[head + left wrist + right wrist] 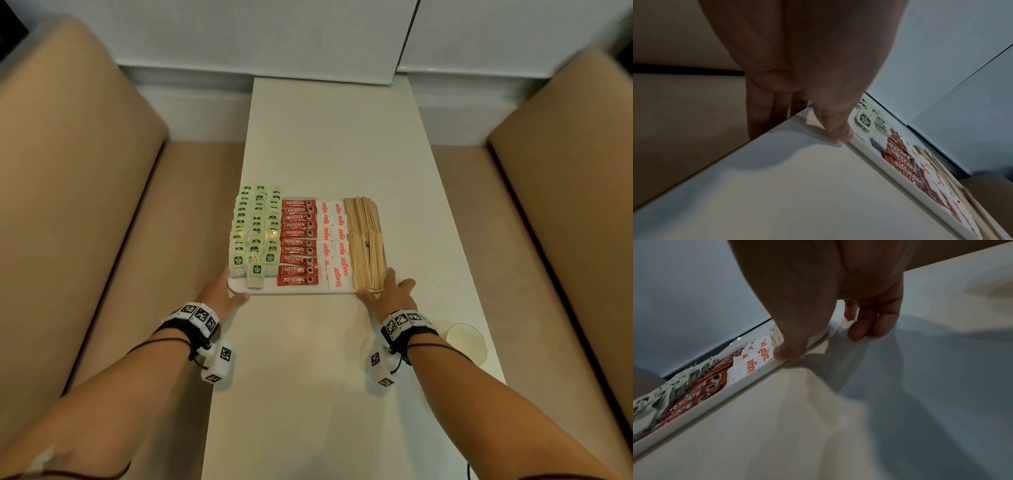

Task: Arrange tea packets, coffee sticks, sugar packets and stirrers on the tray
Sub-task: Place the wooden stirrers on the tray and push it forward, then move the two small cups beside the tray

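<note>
The filled tray [301,289], at the frame's centre on the table [329,144], could tip or jolt if one corner rises first, spilling the loose stirrers [364,240] and overhanging tea packets [255,226]. The left hand [222,294] pinches its lower-left corner, thumb on the rim. The right hand [390,293] likewise clasps the lower-right corner.

Landmark: the tray [301,290]. Beyond its far edge the worktop [329,137] lies bare up to the wall. Nearer than the tray, the worktop is open between the two forearms. A cup [466,342] stands nearer and to the right. Sofas [68,171] flank both sides.
</note>
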Demonstrator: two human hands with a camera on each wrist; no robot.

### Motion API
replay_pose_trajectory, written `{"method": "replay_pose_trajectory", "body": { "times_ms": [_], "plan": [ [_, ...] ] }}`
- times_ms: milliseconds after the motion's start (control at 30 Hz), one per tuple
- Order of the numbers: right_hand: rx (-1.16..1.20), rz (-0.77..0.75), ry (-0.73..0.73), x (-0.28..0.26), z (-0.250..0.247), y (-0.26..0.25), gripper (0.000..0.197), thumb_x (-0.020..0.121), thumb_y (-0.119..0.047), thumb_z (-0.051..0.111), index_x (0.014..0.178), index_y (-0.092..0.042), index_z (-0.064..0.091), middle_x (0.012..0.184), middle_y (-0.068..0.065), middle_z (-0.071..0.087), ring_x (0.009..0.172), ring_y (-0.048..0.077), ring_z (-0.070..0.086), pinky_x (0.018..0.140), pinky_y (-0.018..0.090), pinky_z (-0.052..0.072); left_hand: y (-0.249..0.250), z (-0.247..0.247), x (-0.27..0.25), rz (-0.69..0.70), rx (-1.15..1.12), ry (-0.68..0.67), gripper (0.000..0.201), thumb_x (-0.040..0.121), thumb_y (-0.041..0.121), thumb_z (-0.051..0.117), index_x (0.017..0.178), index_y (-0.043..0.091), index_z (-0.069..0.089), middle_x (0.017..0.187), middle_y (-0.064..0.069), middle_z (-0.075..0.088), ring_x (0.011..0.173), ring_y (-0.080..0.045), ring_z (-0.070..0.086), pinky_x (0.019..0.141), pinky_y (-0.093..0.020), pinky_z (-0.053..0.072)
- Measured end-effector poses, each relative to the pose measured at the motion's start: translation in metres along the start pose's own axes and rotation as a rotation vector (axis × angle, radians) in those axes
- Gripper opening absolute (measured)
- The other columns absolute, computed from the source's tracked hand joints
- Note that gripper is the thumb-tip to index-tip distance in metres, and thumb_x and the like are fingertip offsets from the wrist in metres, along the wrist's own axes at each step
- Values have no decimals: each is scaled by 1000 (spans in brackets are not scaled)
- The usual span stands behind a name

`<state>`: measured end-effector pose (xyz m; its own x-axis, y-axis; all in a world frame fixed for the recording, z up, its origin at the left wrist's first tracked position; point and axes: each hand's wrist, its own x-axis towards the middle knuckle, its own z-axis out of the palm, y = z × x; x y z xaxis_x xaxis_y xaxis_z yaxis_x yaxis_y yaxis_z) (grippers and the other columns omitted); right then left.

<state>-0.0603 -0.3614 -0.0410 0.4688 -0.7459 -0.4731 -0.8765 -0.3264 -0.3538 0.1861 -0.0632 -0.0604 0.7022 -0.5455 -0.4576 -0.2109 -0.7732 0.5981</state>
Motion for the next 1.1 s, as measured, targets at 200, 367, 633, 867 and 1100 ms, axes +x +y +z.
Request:
{"method": "replay_pose_trajectory", "body": {
  "times_ms": [200,367,633,867,1100],
  "plan": [
    [10,37,-8,-13,-11,-6,105,77,-69,69,152,-19,14,138,7,28,107,34,62,86,44,57,7,-2,-10,-60,-13,-38,65,89,38,69,144,26,37,136,1,59,118,-23,58,99,-41,48],
    [-132,-34,-58,-34,-56,-24,85,87,-66,63,141,-4,40,140,13,43,110,29,62,84,39,55,34,-3,-36,-182,-59,374,43,87,29,74,123,12,58,123,-10,59,105,-29,60,93,-41,51],
    [-115,-346,-38,-74,-163,4,75,94,-62,56,150,-13,45,151,2,50,136,21,49,110,37,40,93,31,-88,72,-195,221,10,89,23,73,87,23,63,61,5,52,55,-13,47,60,-27,44],
    [-129,-478,-174,-84,-184,82,60,93,-56,61,144,-25,53,136,-8,59,95,6,62,89,28,47,155,105,-129,201,-130,26,8,89,25,72,90,27,65,65,2,58,58,-8,51,60,-23,45],
    [-265,-424,-154,-59,-166,144,44,96,-47,60,133,-25,60,124,-1,63,109,17,62,94,35,51,202,158,-149,250,-131,-28,9,90,24,72,98,25,66,80,-2,69,74,-14,61,66,-10,47]
  ]
}}
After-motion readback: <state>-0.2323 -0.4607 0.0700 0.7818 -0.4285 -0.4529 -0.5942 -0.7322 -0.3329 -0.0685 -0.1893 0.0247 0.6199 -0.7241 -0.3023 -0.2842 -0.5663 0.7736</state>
